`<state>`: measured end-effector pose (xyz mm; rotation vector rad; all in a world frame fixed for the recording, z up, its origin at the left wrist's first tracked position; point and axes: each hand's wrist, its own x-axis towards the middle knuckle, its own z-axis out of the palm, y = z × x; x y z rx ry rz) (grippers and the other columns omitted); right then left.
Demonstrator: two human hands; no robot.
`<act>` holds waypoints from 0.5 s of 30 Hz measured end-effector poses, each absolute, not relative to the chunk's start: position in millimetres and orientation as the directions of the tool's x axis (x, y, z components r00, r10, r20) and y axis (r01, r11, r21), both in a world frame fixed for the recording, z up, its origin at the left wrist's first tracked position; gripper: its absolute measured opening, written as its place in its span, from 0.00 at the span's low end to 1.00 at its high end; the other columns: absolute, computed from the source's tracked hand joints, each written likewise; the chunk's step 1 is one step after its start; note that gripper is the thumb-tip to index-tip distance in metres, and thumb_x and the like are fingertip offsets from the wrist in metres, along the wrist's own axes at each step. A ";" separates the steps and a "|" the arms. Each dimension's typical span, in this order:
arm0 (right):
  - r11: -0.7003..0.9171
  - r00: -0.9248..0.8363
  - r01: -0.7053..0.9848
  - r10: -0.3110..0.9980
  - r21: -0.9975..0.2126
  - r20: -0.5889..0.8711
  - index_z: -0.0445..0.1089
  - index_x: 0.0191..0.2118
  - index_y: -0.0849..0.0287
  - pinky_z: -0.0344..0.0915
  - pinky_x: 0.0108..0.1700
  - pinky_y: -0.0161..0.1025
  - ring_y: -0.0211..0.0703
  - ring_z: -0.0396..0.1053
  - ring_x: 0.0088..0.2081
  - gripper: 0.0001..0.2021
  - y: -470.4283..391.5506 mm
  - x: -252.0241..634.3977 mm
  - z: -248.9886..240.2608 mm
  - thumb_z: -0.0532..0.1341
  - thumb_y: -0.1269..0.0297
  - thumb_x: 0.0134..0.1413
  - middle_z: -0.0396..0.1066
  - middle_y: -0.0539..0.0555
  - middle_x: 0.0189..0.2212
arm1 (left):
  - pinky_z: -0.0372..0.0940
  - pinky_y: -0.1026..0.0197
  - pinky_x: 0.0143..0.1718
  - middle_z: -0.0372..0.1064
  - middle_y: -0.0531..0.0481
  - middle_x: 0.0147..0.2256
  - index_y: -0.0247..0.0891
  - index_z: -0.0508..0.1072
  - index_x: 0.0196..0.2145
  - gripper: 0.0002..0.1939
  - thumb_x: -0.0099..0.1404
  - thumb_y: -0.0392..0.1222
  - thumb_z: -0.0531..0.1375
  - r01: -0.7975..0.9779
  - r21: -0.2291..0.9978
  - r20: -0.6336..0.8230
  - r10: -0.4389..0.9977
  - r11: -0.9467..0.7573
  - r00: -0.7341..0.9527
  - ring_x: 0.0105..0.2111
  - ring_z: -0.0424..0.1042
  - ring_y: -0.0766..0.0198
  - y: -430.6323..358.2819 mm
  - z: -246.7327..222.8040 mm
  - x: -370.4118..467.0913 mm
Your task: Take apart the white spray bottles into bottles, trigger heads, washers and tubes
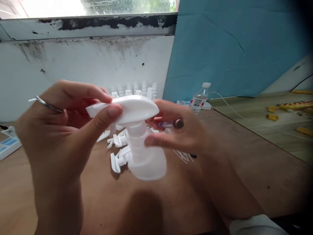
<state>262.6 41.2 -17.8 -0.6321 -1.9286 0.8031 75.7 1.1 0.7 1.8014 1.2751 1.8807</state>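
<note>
A white spray bottle hangs upright above the brown table, its smooth white spray head [137, 109] on top of a translucent bottle body [148, 163]. My left hand [70, 124] pinches the nozzle end of the head between thumb and fingers; a ring is on one finger. My right hand [176, 130] is closed round the neck from the right, its thumb on the bottle's shoulder. A purple pen-like item with a dark round end [179, 123] is also tucked in the right hand. Behind the bottle, loose white spray heads [118, 163] lie on the table.
Several white bottle-like parts [149, 93] stand by the wall. A clear water bottle [199, 98] is at the back right, near a thin white cable. Thin white tubes [183, 156] lie right of centre. A white and blue box [9, 147] sits at the left edge.
</note>
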 end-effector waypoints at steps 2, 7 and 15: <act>0.575 -0.486 0.041 0.726 -0.817 0.486 0.74 0.35 0.56 0.64 0.29 0.35 0.38 0.68 0.30 0.15 35.7 250.6 -23.4 0.73 0.58 0.40 0.71 0.48 0.29 | 0.63 0.54 0.33 0.66 0.51 0.34 0.44 0.69 0.29 0.08 0.58 0.32 0.64 0.332 0.705 0.708 0.643 -0.627 -0.292 0.33 0.66 0.61 -2.0 -2.6 98.6; 0.345 -0.419 -0.062 0.842 -0.936 0.339 0.73 0.32 0.57 0.65 0.27 0.35 0.39 0.69 0.28 0.13 26.7 230.7 -30.6 0.72 0.57 0.42 0.71 0.48 0.25 | 0.66 0.59 0.34 0.69 0.54 0.33 0.44 0.72 0.37 0.10 0.58 0.33 0.64 0.319 0.666 0.738 0.660 -0.675 -0.144 0.32 0.69 0.65 6.4 -5.2 92.6; 0.475 0.085 -0.152 0.880 -0.867 0.467 0.69 0.30 0.52 0.69 0.29 0.39 0.42 0.70 0.30 0.10 39.9 227.5 -37.7 0.68 0.54 0.49 0.70 0.49 0.27 | 0.69 0.58 0.34 0.71 0.48 0.44 0.47 0.68 0.48 0.23 0.56 0.53 0.66 0.569 0.708 0.252 0.902 -0.419 0.351 0.42 0.72 0.54 31.8 -20.9 62.1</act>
